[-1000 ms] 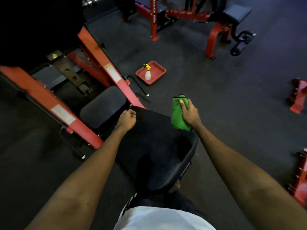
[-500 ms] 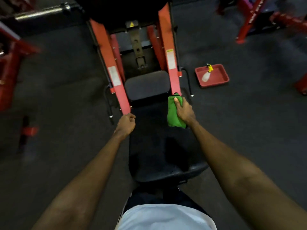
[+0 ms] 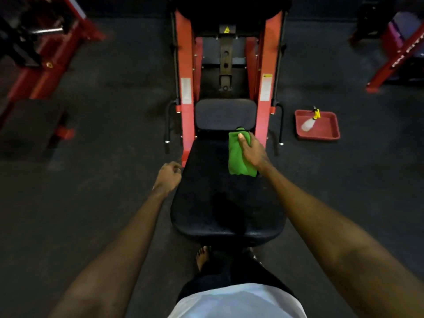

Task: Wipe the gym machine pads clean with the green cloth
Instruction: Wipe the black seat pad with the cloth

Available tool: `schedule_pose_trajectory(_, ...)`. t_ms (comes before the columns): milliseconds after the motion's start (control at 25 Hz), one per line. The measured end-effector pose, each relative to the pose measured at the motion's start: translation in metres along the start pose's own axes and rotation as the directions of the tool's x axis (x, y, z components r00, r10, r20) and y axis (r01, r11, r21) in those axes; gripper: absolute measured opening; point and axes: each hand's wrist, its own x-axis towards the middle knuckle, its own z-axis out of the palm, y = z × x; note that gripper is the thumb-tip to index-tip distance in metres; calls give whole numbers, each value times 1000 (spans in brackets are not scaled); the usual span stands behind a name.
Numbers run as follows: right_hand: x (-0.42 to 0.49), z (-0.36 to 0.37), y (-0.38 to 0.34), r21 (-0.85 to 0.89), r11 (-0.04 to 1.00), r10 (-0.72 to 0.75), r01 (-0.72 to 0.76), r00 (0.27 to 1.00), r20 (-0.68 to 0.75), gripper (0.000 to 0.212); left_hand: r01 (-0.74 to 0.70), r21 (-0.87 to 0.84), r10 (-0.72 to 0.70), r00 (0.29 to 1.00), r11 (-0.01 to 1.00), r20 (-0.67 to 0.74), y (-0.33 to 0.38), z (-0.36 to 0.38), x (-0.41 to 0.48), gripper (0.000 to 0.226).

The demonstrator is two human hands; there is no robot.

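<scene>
A long black pad (image 3: 220,203) of the red gym machine runs away from me, with a smaller grey pad (image 3: 226,113) beyond it between two red rails. My right hand (image 3: 252,150) presses the folded green cloth (image 3: 237,154) flat onto the far right part of the black pad. My left hand (image 3: 168,175) hovers at the pad's left edge with its fingers curled and nothing in them.
A red tray (image 3: 330,131) holding a spray bottle (image 3: 309,122) with a yellow nozzle lies on the dark floor to the right. Red machine frames stand at the far left (image 3: 46,72) and far right (image 3: 399,56). My bare foot (image 3: 203,257) shows under the pad's near end.
The view has swung so the machine now lies straight ahead. My right hand with the cloth stays on the pad's far right. My left hand has come off the pad's corner to its left edge.
</scene>
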Motion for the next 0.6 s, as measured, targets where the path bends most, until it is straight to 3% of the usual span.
schedule_pose_trajectory(160,14,-11,7,-19,996,-82,84,992,101,47,79,-43,-82,994,996,-78,10,11,-28,26)
schedule_pose_trajectory(280,28,-23,8,-76,982,-146,170,955,259,45,202,-108,-218,962,973,-167,11,24,-58,25)
schedule_pose_trajectory(440,43,-33,11,-110,965,-187,237,921,341,46,354,-182,-384,907,918,-173,1,55,-103,27)
schedule_pose_trajectory(600,38,-17,10,-189,936,-180,297,865,468,44,413,-171,-443,871,894,-211,-12,80,-133,30)
